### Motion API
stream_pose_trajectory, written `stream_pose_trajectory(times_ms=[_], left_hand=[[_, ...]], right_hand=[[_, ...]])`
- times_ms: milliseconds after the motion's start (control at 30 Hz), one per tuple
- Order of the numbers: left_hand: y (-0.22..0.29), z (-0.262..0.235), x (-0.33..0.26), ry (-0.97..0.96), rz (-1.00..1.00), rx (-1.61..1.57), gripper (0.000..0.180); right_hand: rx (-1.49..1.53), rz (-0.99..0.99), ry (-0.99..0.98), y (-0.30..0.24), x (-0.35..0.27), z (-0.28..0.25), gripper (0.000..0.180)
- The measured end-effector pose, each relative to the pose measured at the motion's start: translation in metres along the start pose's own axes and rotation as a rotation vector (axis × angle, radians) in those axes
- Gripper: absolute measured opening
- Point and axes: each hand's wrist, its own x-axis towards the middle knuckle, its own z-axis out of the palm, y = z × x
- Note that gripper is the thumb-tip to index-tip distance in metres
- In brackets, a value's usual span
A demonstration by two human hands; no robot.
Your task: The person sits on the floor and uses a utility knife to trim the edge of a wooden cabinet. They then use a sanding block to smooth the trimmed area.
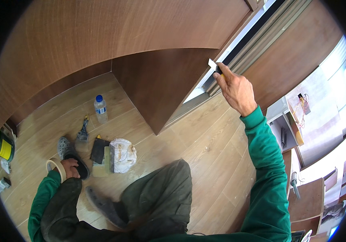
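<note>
My right hand [237, 90] is stretched out ahead and to the right, thumb and fingers pinched around the dark handle of a small scraper [212, 64], a bit of yellow showing by the thumb. Its pale blade points up and to the left at the edge of the brown wood panel [161, 80], beside the long grooved frame [262, 42]; whether the blade actually touches the wood, I can't tell. My left hand [71, 168] is down by my grey clog [65, 147], fingers together and bent over the shoe, though I can't tell how firmly they grip. A roll of tape [62, 172] sits around that wrist (worn like a bracelet, over the end of my green sleeve). On the wood-look floor [213, 129] near that foot lie a paintbrush [83, 132], a dark flat-bladed tool [99, 150] and, just right of it, a crumpled white bag [123, 156] with brownish stains. A clear bottle [100, 111] with a blue cap stands upright beyond the brush, and a green-and-yellow tub [5, 148] is over at far left.
</note>
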Motion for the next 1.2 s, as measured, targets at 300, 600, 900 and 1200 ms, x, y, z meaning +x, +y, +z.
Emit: stream_pose_trajectory(times_ms=[300,600,900,1200], left_hand=[[0.008,-0.006,-0.001,-0.009,0.005,-0.016,0.063],[-0.018,0.005,-0.009,0.045,0.007,-0.025,0.059],[0.008,-0.012,-0.016,-0.014,0.15,-0.094,0.049],[-0.075,0.032,0.001,0.034,0.145,-0.182,0.049]], right_hand=[[-0.08,-0.007,-0.126,-0.004,-0.014,0.02,0.037],[-0.075,0.091,-0.048,-0.009,0.015,-0.02,0.04],[-0.103,0.008,-0.072,-0.01,-0.001,0.002,0.04],[-0.132,0.072,0.014,-0.007,0.016,-0.024,0.04]])
